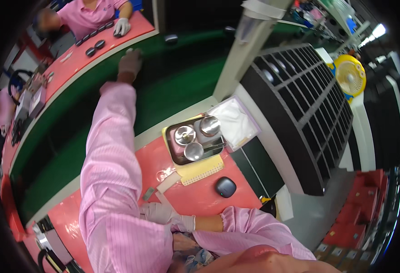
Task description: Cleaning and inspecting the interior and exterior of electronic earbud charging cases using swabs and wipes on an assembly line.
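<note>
My left arm stretches far out over the green conveyor belt (163, 98). At its end my left hand (130, 64) is gloved and smeared, so its grip cannot be made out. My right hand (158, 213), in a pale glove, rests at the near side of the red table (200, 200), fingers curled in; anything inside them is hidden. Just beyond it lie a pale flat strip (168, 182) and a small grey block (148, 194). To its right sits a dark rounded case (226, 187) with a small green light.
A metal tray (178, 157) holds several round metal containers; a yellow notepad (203, 170) lies by it. White cloths (232, 119) fill a bin. A black divided rack (300, 113) stands right, a yellow fan (350, 76) behind. Across the belt a co-worker's gloved hand (122, 27) touches dark cases.
</note>
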Tool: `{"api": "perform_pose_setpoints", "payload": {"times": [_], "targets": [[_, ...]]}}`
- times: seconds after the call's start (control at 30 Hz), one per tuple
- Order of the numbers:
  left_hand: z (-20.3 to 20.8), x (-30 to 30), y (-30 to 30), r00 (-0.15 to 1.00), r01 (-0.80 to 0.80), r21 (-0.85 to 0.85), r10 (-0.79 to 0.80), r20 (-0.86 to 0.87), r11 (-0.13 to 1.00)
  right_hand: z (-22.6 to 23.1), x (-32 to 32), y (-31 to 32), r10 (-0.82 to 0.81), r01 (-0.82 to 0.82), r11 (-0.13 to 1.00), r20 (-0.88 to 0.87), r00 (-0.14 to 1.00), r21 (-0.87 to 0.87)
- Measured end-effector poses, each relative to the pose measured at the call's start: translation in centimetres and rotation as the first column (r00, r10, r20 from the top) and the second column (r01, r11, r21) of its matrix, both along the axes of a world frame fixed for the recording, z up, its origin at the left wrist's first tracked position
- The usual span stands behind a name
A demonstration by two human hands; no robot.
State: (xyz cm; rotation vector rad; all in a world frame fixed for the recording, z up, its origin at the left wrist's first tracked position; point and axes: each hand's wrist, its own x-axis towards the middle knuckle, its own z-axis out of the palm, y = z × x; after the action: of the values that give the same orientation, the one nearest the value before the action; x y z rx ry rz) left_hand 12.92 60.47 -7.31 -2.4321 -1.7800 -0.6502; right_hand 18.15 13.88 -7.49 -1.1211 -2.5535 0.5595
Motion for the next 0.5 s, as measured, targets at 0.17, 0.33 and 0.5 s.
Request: {"api": "perform_pose_setpoints", "payload": {"times": [0.17,0.33,0.5], "targets": [[3.2,-1.0,-11.0,0.484,0.285,-0.223,0.060,0.873,0.932,0.2,0.8,-0.1,0.141,-0.161,0.983,-0.200,0.970,-0.087],[8.0,-8.1,-30.6,-0.071,0.797,-0.226,0.459,0.886,0.560,3.4,3.3,-0.4,-0.051,0.119,0.989,-0.558,0.829,0.088],[8.3,-10.2,-47.5,-0.281,0.761,-0.373,0.788,0.547,0.530,7.4,2.8,-1.6,-0.086,0.250,0.963,-0.760,0.644,0.103]]}}
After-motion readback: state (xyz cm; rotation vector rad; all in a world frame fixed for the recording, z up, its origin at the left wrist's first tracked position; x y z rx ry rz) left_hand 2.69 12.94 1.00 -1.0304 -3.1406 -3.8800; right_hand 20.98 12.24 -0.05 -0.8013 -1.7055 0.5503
